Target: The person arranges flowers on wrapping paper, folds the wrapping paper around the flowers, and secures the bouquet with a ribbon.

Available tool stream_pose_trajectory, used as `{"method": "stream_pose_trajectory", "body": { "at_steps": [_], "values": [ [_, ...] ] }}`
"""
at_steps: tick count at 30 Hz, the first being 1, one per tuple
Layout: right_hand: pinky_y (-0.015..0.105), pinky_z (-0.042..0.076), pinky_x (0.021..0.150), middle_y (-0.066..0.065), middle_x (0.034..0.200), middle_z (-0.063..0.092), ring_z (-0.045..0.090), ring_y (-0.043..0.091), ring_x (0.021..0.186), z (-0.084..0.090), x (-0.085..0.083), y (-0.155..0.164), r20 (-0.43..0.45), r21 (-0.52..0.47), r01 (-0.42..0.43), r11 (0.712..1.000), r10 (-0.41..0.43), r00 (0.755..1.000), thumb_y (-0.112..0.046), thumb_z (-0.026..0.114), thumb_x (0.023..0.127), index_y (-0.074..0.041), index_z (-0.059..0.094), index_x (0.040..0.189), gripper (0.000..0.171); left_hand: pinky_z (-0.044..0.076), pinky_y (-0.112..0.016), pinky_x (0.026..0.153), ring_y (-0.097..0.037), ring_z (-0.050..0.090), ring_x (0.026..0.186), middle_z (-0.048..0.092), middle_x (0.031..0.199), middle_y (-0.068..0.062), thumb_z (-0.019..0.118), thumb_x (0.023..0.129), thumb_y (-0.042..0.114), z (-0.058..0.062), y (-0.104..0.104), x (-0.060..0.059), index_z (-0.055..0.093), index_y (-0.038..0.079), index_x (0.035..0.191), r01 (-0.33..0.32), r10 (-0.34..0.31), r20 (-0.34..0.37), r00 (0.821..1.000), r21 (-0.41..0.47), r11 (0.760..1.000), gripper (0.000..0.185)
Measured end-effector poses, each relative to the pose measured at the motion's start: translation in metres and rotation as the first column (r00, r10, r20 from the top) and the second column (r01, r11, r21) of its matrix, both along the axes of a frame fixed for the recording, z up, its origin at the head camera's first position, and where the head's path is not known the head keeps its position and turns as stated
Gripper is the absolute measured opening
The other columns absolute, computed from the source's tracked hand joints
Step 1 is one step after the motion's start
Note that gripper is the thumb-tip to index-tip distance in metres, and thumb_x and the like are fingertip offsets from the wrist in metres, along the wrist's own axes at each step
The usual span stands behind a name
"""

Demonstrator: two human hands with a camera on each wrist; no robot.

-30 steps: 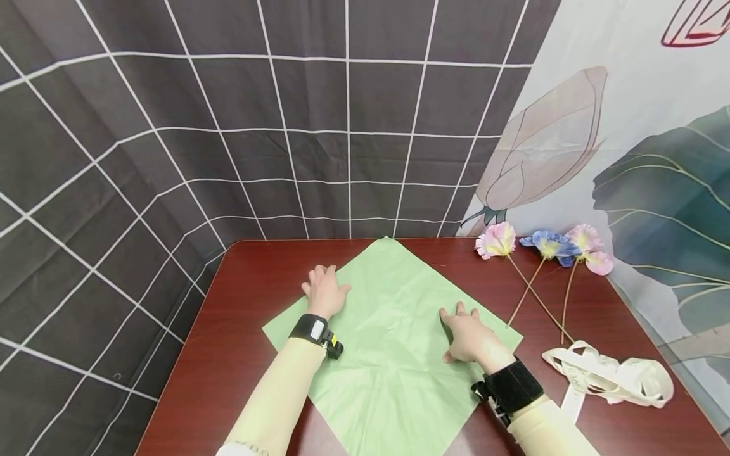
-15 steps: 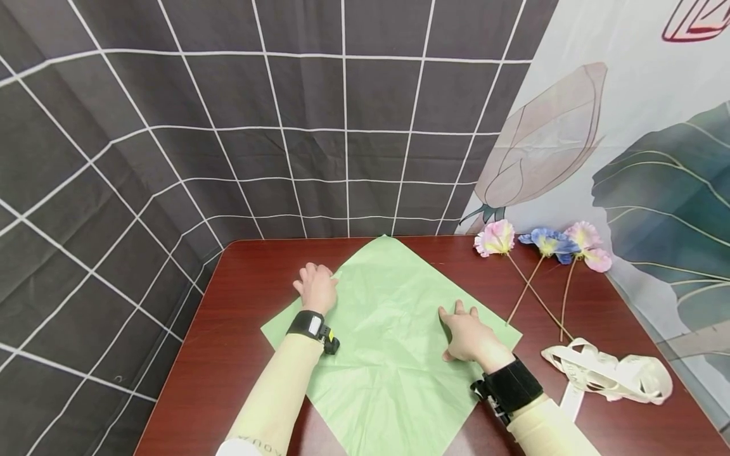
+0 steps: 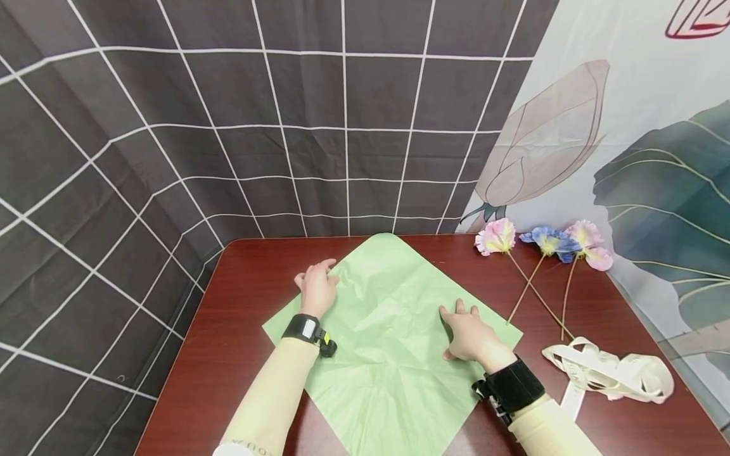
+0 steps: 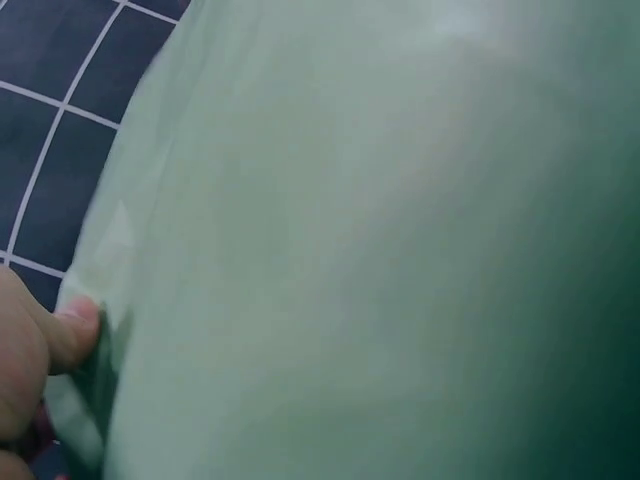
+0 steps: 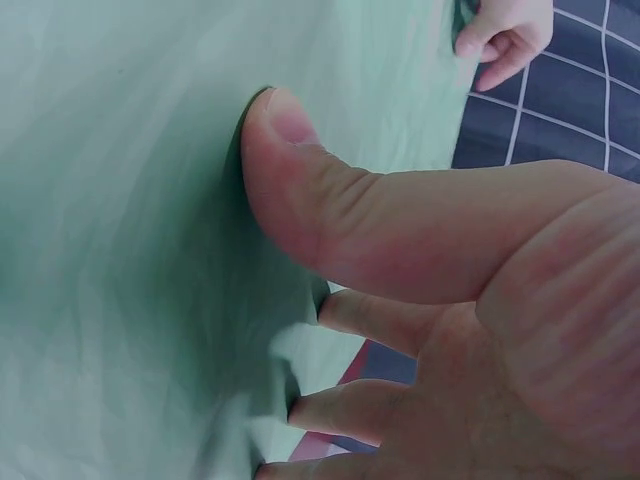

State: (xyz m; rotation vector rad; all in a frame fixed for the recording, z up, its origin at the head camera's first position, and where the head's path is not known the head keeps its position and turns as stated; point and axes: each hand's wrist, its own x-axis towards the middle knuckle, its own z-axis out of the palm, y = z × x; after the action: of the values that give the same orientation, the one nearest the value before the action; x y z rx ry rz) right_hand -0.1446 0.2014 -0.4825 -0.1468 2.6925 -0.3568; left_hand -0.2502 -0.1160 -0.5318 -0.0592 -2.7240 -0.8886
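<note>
- The fingers point(image 5: 340, 408) of the right hand point(image 3: 472, 337) are spread, their tips and the thumb point(image 5: 365, 220) resting on the green sheet point(image 3: 388, 335).
- The left hand point(image 3: 318, 291) is at the sheet's far left edge, thumb on the green side; whether its fingers pinch that edge I cannot tell.
- The sheet lies cornerwise between the hands on the tabletop point(image 3: 228, 354), lightly creased, its near corner out of view.
- Each wrist wears a black strap: the left strap point(image 3: 302, 327) and the right strap point(image 3: 516, 386).
- Right of the sheet lie a pink flower point(image 3: 495, 237), a blue flower point(image 3: 547, 242) and a second pink flower point(image 3: 593, 247); the first two have crossing stems, and the blue one's stem reaches the sheet's edge.
- A loose bundle of cream ribbon point(image 3: 641, 377) sits nearer, by the stem ends.
- Behind hangs a dark cloth point(image 3: 376, 95) with white grid lines.
</note>
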Motion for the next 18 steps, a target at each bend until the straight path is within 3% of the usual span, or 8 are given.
{"method": "stream_pose_trajectory", "body": {
  "at_steps": [4,8,14,18],
  "values": [
    [0.062,0.046,0.076,0.033,0.151,0.013,0.01,0.059,0.134,0.0001,-0.0004,-0.0004,-0.004,-0.001,-0.002,1.0,0.002,1.0,-0.024,0.087,0.064,-0.011,0.035,0.148,0.099,0.026,-0.045,0.09,-0.019,0.057,0.095,0.067,0.097,0.001,0.072,0.083,0.011,-0.003,-0.0014,0.0008,0.069,0.019,0.11,0.023,-0.018,-0.101,0.995,0.04,0.999,0.028],
    [0.062,0.046,0.076,0.032,0.152,0.012,0.01,0.058,0.135,-0.0006,-0.0005,0.0002,-0.011,-0.002,0.0,1.0,0.0,1.0,-0.024,0.087,0.065,-0.012,0.034,0.148,0.099,0.027,-0.043,0.087,-0.015,0.056,0.087,0.062,0.088,0.003,0.072,0.081,0.007,-0.0038,0.0007,0.0008,0.066,0.019,0.103,0.023,-0.005,-0.149,0.989,0.118,0.993,0.025],
    [0.062,0.045,0.079,0.031,0.153,0.012,0.01,0.056,0.136,-0.0022,-0.0004,0.002,-0.019,-0.009,0.01,1.0,-0.01,1.0,-0.024,0.087,0.065,-0.013,0.034,0.148,0.099,0.029,-0.043,0.084,-0.018,0.054,0.086,0.06,0.088,0.0,0.071,0.082,0.007,-0.0026,0.0041,0.0004,0.062,0.018,0.107,-0.03,0.041,-0.098,0.994,0.116,0.993,0.029],
    [0.069,0.039,0.084,0.029,0.154,0.009,0.007,0.055,0.137,-0.0039,-0.0012,0.0026,0.007,-0.019,0.025,1.0,-0.025,1.0,-0.026,0.086,0.066,-0.015,0.031,0.149,0.1,0.031,-0.045,0.091,-0.02,0.054,0.101,0.061,0.102,-0.002,0.07,0.084,0.012,-0.004,0.0051,-0.0014,0.059,0.02,0.118,-0.046,0.051,-0.056,0.997,0.08,0.996,0.036]
  ]
}}
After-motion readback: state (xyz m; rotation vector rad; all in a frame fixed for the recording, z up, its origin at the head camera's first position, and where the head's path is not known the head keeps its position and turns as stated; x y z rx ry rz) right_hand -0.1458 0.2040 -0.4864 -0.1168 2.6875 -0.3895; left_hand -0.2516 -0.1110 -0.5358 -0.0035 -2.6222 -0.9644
